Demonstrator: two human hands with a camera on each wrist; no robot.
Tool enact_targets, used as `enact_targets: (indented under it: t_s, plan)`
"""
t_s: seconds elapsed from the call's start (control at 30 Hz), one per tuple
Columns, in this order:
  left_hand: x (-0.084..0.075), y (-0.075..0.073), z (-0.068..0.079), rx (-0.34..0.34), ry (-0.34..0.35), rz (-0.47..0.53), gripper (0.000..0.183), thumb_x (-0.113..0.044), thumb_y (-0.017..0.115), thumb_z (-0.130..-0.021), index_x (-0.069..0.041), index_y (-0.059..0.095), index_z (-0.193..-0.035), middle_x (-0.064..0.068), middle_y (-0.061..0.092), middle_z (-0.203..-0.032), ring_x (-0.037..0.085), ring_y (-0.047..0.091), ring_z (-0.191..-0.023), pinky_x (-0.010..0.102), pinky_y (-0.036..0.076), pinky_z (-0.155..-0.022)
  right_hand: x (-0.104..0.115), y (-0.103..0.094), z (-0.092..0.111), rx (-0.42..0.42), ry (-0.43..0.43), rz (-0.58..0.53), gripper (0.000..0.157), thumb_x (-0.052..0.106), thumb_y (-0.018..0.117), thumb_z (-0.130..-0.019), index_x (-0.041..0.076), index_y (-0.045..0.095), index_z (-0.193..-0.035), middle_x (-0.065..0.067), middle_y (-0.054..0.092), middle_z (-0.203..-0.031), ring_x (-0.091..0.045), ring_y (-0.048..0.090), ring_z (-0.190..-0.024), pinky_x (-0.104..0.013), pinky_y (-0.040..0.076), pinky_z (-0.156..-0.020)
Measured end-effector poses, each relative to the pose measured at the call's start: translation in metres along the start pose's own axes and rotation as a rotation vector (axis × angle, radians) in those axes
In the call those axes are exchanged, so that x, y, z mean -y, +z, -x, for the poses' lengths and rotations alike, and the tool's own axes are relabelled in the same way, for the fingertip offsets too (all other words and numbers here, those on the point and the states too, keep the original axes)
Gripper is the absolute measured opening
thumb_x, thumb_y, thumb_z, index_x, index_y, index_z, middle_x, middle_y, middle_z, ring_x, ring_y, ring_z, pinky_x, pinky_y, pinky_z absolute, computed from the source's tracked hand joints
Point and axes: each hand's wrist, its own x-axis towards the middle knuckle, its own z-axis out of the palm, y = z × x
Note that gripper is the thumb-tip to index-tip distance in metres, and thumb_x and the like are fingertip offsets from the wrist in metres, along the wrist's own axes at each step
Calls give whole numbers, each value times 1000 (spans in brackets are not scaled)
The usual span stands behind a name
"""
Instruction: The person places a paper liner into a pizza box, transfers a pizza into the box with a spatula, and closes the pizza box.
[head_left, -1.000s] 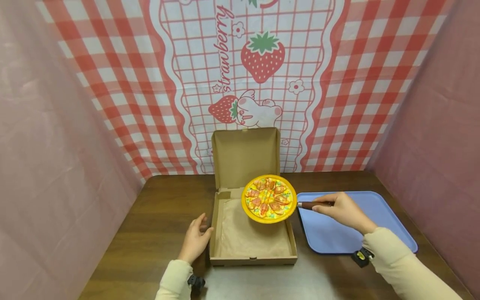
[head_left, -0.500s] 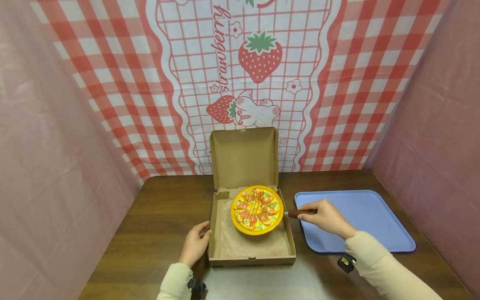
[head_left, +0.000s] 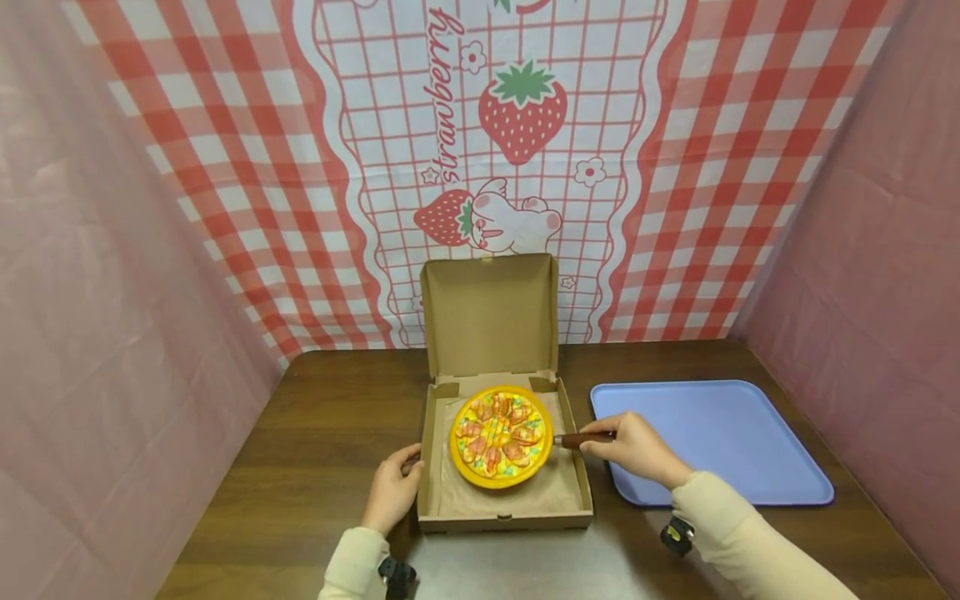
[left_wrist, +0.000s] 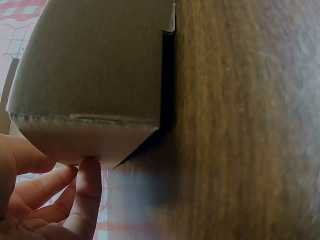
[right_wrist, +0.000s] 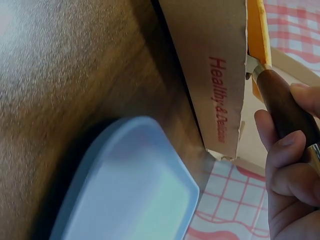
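Observation:
My right hand (head_left: 630, 446) grips the dark wooden handle (head_left: 588, 439) of a pizza server, its blade hidden beneath a pizza. That pizza (head_left: 501, 435), round with a yellow rim and red and green toppings, is over the base of an open cardboard pizza box (head_left: 465, 504). In the right wrist view, thumb and fingers close round the handle (right_wrist: 282, 102), just beyond the box's side wall (right_wrist: 200, 60). My left hand (head_left: 392, 490) touches the outside of the box's left wall, fingers loosely bent. The left wrist view has a fingertip against that wall (left_wrist: 87, 140).
A blue tray (head_left: 720, 433) lies on the brown wooden table (head_left: 330, 433), right of the box. The box lid (head_left: 491, 317) stands upright at the back, in front of a red-and-white checked cloth (head_left: 300, 208). Pink cloth (head_left: 97, 333) hangs on both sides.
The right hand has carried the pizza on the server left and toward me, from the box's back right to over its middle. The left hand stays at the box's left wall.

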Motion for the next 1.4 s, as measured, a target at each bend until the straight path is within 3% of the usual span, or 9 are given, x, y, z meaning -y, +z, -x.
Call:
enact_targets:
  t_s: [0.47,1.07,1.4]
  plan:
    - [2,2,1,-18,-22,19,33,2,59,-92,13,60,-123,29,67,-114,33,69,-96,26,56,-75,-1,14,2,1,-42,41,23,20,74,-85,5,76,-102,1,73,-78,3,38,-49,-19,37,-44]
    - [4,4,3,-32,-37,11,33,1,59,-92,12,60,-123,28,68,-113,33,69,-96,25,55,-76,3,20,8,-23,-56,161,23,17,74,-85,4,76,-104,-2,75,-88,-3,51,-68,-20,45,-59]
    - [4,4,1,-40,-19,6,32,1,59,-91,13,61,-121,28,68,-112,32,69,-94,24,55,-74,8,21,9,-109,-167,279,21,16,76,-83,10,76,-103,0,74,-92,-11,65,-79,-28,53,-69]
